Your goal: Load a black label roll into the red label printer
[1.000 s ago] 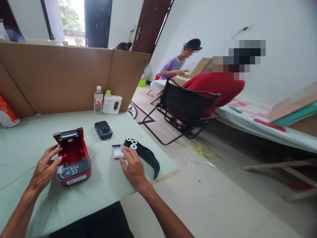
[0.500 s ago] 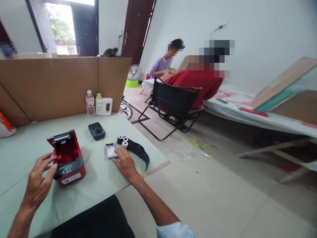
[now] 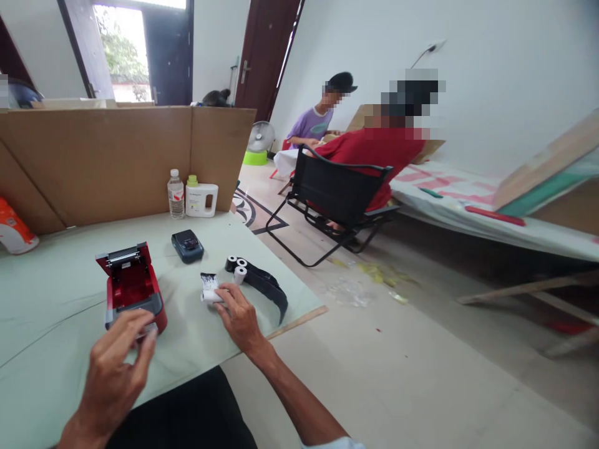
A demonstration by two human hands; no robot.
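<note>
A red and black label printer (image 3: 133,280) stands on the table with its lid raised and its inside showing. My left hand (image 3: 116,368) is in front of it, thumb and fingers apart and nothing visible between them. My right hand (image 3: 241,318) has its fingertips closed on the end of a white paper roll (image 3: 210,295), which has a dark-printed strip at its far side. Just beyond that hand, several small white paper rolls (image 3: 240,274) sit by a black strap-like strip (image 3: 264,285). My right palm is hidden.
A small dark device (image 3: 188,246) lies behind the rolls. A water bottle (image 3: 176,194) and a white jug (image 3: 202,198) stand against a cardboard screen (image 3: 116,168); an orange and white bottle (image 3: 16,227) is at left. Beyond the table edge (image 3: 299,321), a person (image 3: 374,156) sits in a black chair (image 3: 337,187).
My left hand has come away from the printer's side and moved right and nearer, in front of it. My right hand has closed in on the paper roll. The view has shifted slightly.
</note>
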